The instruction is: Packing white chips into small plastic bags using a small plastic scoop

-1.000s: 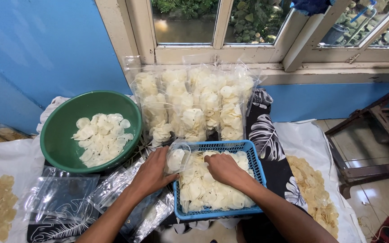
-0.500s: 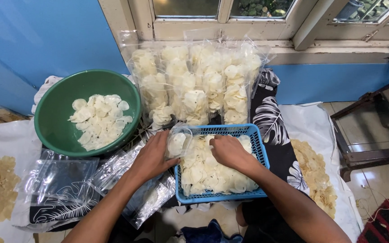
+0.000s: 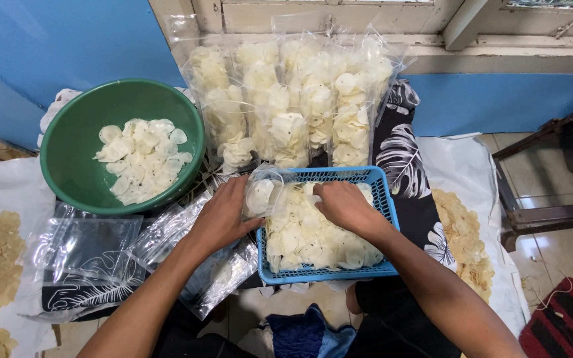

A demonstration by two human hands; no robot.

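Fingers of the left hand [image 3: 223, 219] grip a clear bag [image 3: 262, 193] (partly filled); right hand [image 3: 343, 204] curls, grasping chips [image 3: 306, 238] in the blue basket [image 3: 382, 199].

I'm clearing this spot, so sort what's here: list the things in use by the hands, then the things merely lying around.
In use:
left hand
small clear bag it holds
right hand
blue basket
white chips in it

Lying about:
green bowl
filled bags by the window
empty clear bags
yellowish chips on the white sheet
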